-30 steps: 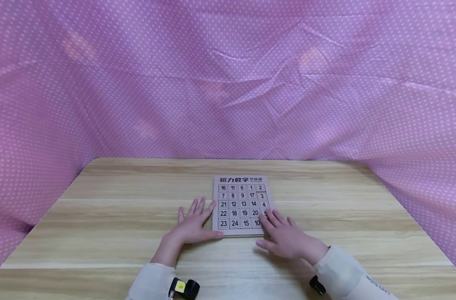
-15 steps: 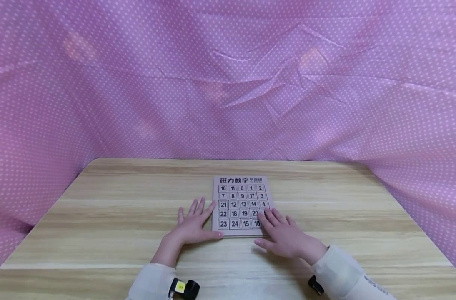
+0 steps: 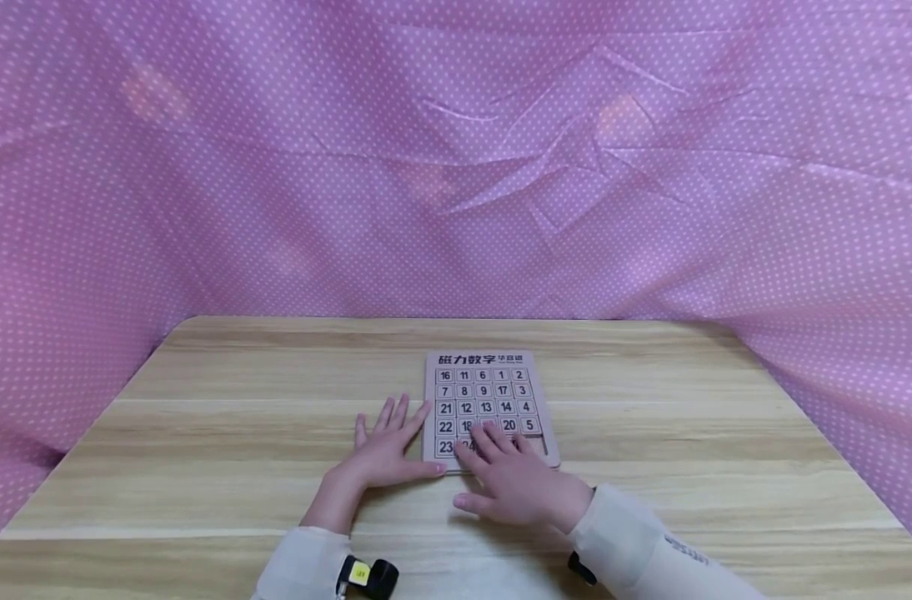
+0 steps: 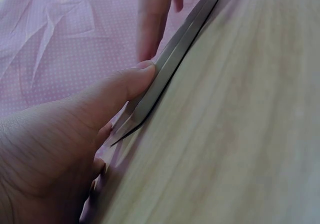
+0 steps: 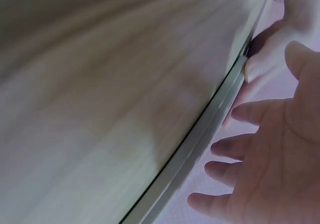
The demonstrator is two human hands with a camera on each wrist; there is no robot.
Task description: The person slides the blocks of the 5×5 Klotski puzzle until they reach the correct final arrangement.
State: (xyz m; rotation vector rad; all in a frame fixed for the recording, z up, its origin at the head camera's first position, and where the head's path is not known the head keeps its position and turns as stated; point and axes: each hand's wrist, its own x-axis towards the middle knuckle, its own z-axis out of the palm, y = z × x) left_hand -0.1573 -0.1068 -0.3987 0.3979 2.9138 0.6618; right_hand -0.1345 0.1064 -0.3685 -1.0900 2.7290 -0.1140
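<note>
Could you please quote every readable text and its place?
Puzzle board: "磁力数字"
Tiles: "16 11 6 1 2"
"7 8 9 17 3"
"21 12 13 14 4"
"22 18", "20 5"
"23"
Other tiles: obscured.
Too blurred: smaller print, yellow label, sleeve print.

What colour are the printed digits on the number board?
The digits on the number board are black or near-black; the head view shows them best.

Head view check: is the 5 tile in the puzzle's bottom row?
No, the 5 tile sits one row above the bottom, directly below the 4 tile.
</note>
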